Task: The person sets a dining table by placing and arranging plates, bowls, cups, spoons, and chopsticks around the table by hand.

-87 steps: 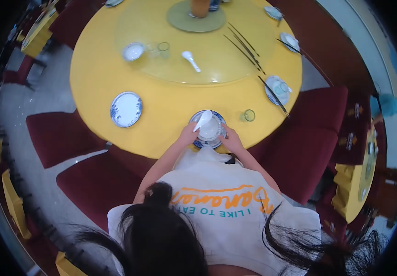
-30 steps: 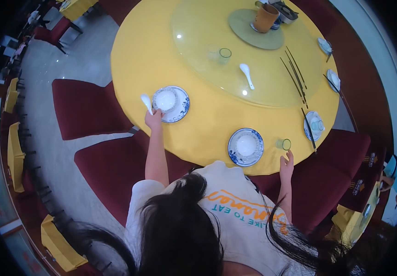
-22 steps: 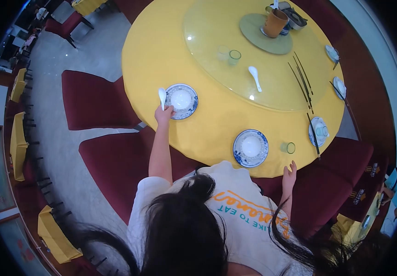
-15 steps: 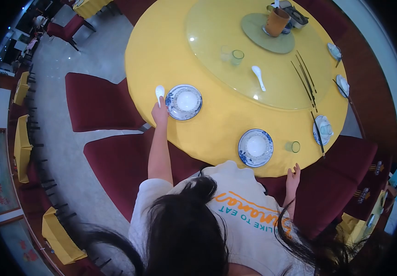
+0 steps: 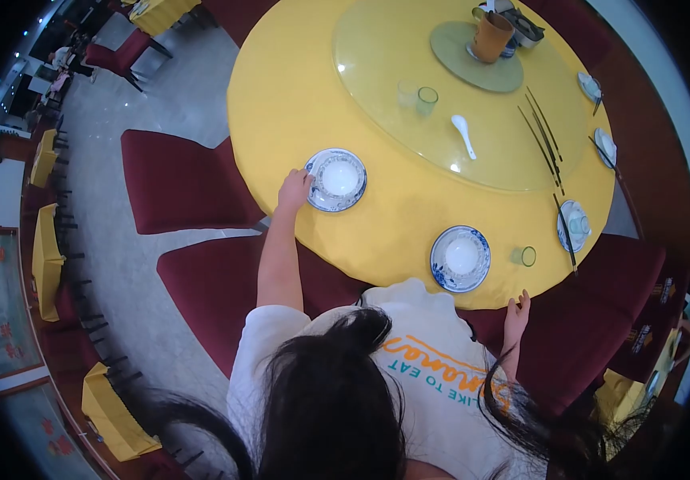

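My left hand (image 5: 295, 190) is closed on a white spoon (image 5: 315, 165) at the left rim of a blue-and-white plate (image 5: 334, 205). Only a pale part of the spoon shows, beside the white bowl (image 5: 340, 178) that stands on this plate. Low by the table's near edge, my right hand (image 5: 517, 312) is empty with its fingers apart. Between the hands sits a second patterned plate (image 5: 460, 283) carrying a bowl (image 5: 463, 257). A small green-tinted glass (image 5: 527, 256) lies or stands just above my right hand; its pose is hard to tell.
On the glass turntable (image 5: 409, 72) are another white spoon (image 5: 463, 136), a glass (image 5: 427, 99), several dark chopsticks (image 5: 543, 144) and a brown pot (image 5: 491, 38). Further place settings (image 5: 575, 226) line the right edge. Maroon chairs (image 5: 189, 180) surround the yellow-covered table (image 5: 273, 88).
My left hand has carried the spoon rightward from outside the plate to its rim by the bowl. My right hand stays near the table's edge. The whole view has shifted slightly.
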{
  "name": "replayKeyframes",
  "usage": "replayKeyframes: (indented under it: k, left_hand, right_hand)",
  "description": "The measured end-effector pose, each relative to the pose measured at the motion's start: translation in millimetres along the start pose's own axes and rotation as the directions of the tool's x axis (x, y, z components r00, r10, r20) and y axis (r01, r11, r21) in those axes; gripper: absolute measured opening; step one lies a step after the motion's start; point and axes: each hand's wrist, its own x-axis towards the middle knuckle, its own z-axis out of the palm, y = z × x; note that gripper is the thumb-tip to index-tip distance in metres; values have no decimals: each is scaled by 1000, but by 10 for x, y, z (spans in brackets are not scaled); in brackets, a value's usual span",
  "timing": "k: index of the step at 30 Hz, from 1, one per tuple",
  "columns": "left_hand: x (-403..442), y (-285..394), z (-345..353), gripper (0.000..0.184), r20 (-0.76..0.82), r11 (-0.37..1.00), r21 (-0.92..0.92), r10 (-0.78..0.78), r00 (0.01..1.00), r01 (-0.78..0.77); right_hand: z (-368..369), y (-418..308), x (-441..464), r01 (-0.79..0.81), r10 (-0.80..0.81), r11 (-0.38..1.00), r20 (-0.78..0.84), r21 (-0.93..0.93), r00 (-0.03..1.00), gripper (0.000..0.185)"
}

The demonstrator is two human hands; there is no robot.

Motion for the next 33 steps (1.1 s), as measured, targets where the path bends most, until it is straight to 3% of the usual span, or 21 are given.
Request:
replayKeyframes:
  k: [4, 13, 16, 22, 28, 33]
  left_hand:
    - [33, 45, -27, 20, -49, 991, -121, -63, 997, 57]
    - [-8, 139, 78, 17, -228, 995, 36, -78, 971, 88]
    - [17, 79, 220, 17, -342, 998, -24, -63, 938, 59]
    - [33, 121, 295, 15, -405, 997, -68, -5, 914, -24]
    - [-26, 139, 297, 13, -411, 997, -79, -13, 911, -22]
    - [-101, 230, 229, 20, -533, 999, -23, -54, 844, 49]
  right_hand:
    - [32, 34, -33, -7, 7, 1000, -5, 7, 1000, 48]
    - [93, -72, -44, 14, -14, 1000, 1, -12, 1000, 48]
    - [97, -59, -46, 19, -19, 1000, 12, -19, 1000, 48]
    - [27, -74, -11, 37, -35, 998, 40, -50, 999, 48]
    - [-20, -128, -17, 55, -53, 998, 44, -37, 998, 48]
    - [-56, -96, 6, 50, -47, 997, 42, -65, 998, 48]
